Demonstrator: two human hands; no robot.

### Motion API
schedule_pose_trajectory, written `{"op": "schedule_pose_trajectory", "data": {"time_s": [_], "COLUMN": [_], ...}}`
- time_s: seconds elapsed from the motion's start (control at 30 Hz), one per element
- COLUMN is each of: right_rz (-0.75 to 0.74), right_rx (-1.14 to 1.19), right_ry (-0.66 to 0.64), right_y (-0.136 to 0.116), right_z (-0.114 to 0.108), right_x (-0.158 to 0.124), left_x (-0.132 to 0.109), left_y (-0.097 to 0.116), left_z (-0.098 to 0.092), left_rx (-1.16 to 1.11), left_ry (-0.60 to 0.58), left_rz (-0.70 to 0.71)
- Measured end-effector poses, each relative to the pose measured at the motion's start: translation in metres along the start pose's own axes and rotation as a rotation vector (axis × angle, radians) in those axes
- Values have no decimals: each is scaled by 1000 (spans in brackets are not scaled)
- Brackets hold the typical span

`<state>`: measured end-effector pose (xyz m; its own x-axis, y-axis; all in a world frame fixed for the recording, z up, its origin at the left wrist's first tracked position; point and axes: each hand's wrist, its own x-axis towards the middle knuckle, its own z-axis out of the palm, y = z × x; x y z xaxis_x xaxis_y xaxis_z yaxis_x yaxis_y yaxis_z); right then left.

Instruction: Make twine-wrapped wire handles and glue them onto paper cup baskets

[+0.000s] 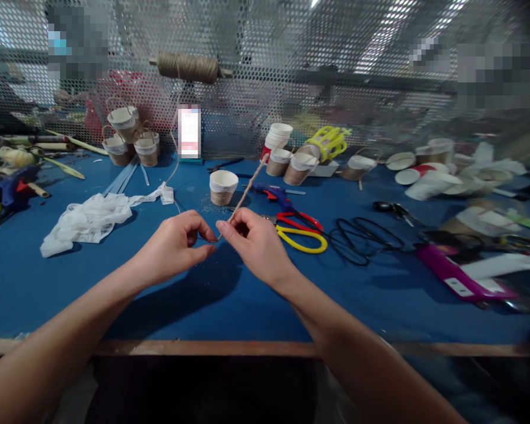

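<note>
Both my hands meet above the blue table (212, 306), a little left of centre. My right hand (256, 244) pinches the lower end of a thin twine-wrapped stick (247, 189) that slants up and to the right. My left hand (174, 244) is curled, thumb and forefinger closed at the stick's lower tip, next to my right fingertips. Whether a strand of twine runs between the fingers is too small to tell. A twine-covered paper cup (223, 186) stands just beyond my hands.
Red-and-yellow scissors (301, 231), a blue glue gun (271, 193) and black cord loops (366, 238) lie to the right. White plastic wrap (92, 217) lies left. More cups (287, 160), a twine spool (188, 66) on the mesh screen, a pink tool (463, 277). A person sits behind the mesh.
</note>
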<state>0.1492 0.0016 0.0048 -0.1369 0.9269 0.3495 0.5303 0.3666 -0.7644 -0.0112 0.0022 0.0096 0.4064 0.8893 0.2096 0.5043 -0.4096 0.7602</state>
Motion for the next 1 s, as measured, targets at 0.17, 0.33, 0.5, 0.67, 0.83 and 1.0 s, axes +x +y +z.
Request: {"op": "schedule_pose_trajectory", "data": {"time_s": [0.17, 0.33, 0.5, 0.67, 0.83, 1.0], "right_rz": [43, 79, 103, 97, 101, 155], "right_rx": [16, 66, 91, 114, 150, 248], "right_ry": [-18, -34, -32, -6, -9, -51], "right_y": [0, 0, 1, 1, 1, 3], "right_z": [0, 1, 4, 9, 11, 9], "right_x": [2, 3, 1, -2, -1, -1], "left_x": [-1, -1, -2, -2, -2, -2], "left_y": [-1, 3, 10, 9, 8, 8], "left_z": [2, 6, 12, 16, 16, 10], "left_rx": [18, 66, 203, 290, 258, 246], "left_ry": [12, 70, 171, 236, 243, 223], "left_rz": [5, 28, 49, 123, 124, 109]}}
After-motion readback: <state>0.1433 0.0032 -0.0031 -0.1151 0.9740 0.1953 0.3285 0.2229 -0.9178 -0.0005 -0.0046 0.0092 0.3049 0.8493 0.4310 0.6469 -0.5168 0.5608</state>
